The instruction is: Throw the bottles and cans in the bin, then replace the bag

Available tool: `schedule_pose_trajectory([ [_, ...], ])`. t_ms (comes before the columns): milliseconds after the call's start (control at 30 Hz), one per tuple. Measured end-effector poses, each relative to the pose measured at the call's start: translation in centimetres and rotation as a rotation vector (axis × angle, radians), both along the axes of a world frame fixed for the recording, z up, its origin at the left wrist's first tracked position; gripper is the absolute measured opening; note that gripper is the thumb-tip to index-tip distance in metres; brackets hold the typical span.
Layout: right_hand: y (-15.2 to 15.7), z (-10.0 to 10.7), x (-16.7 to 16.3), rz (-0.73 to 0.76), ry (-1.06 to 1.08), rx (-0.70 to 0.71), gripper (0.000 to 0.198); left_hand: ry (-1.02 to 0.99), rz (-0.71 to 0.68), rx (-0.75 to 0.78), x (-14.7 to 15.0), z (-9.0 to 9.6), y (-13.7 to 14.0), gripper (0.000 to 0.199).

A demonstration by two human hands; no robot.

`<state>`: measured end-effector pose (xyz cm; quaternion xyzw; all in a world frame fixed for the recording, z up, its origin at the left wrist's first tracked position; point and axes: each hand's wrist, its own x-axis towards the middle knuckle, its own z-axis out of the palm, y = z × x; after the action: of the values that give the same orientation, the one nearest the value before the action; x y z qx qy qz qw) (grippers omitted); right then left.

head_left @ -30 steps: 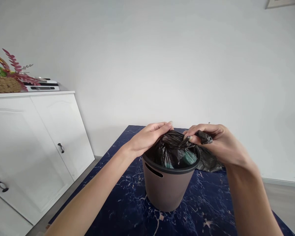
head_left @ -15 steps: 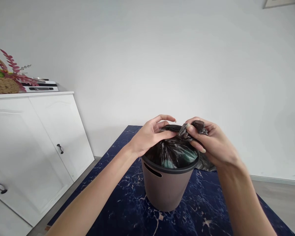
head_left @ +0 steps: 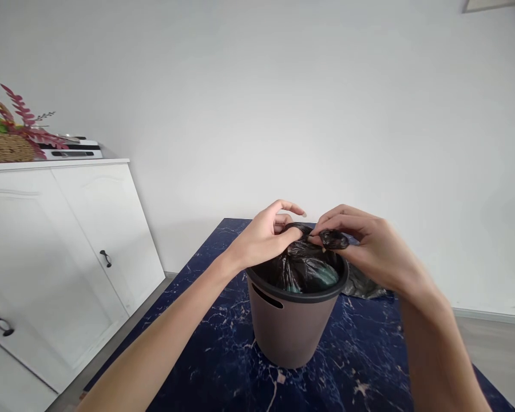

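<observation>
A black garbage bag (head_left: pixel 302 269) sits in a grey-brown trash can (head_left: pixel 289 332) with a dark rim, its top gathered and twisted. Something green shows through the thin plastic. My left hand (head_left: pixel 272 234) grips the gathered plastic on the left with its thumb and curled fingers, while the index finger sticks out above. On the right, my right hand (head_left: pixel 360 234) pinches the bag's twisted end between thumb and fingers; a crumpled bit juts out of its grip. The fingertips of both hands are close together over the can, and some lie hidden in the plastic.
The can stands on a dark blue marble-patterned table (head_left: pixel 214 355). Another piece of dark plastic (head_left: pixel 363 284) lies behind the can on the right. A white cabinet (head_left: pixel 72 252) with a wicker basket (head_left: pixel 8 147) on top is at the left, and a pale wall rises behind.
My right hand has shifted its fingers in toward my left hand and tucked the bag's end lower. The plastic strand between the hands has shortened. My left hand has barely moved.
</observation>
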<state>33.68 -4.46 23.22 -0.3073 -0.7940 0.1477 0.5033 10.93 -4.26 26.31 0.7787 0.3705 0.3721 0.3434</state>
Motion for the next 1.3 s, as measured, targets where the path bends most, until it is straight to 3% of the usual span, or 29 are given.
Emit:
schedule_pose_trajectory([
  [133, -0.3, -0.3, -0.9, -0.23, -0.069, 0.164, 0.023, -0.024, 0.006, 0.016, 0.2, 0.1, -0.5, 0.037],
  [367, 0.4, -1.0, -2.1, -0.357, -0.027, 0.344, 0.026, -0.052, 0.049, 0.056, 1.0, -0.4, -1.4, 0.029],
  [500, 0.3, -1.1, -2.5, -0.353, 0.057, 0.445, 0.027, -0.183, 0.107, -0.077, 1.2, -1.1, -0.2, 0.04],
  [600, 0.3, -1.1, -2.6, -0.323, 0.061, 0.509, 0.03, -0.218, 0.077, -0.151, 1.3, -1.1, 1.1, 0.05],
  [800, 0.6, -1.1, -2.4, -0.315, -0.015, 0.544, 0.03, -0.254, -0.041, -0.132, 1.2, -0.9, 2.2, 0.032],
  [1000, 0.1, -0.5, -1.2, -0.262, -0.148, 0.445, 0.02, -0.166, 0.076, -0.009, 0.5, -0.8, 2.5, 0.031],
  [1167, -0.5, -0.3, -0.6, -0.179, -0.161, 0.227, 0.021, 0.045, 0.237, 0.207, -0.2, -0.9, 2.7, 0.028],
  [1300, -0.7, -0.1, 0.3, -0.117, -0.177, 0.019, 0.019, 0.197, 0.324, 0.289, -1.7, -1.3, 3.3, 0.028],
])
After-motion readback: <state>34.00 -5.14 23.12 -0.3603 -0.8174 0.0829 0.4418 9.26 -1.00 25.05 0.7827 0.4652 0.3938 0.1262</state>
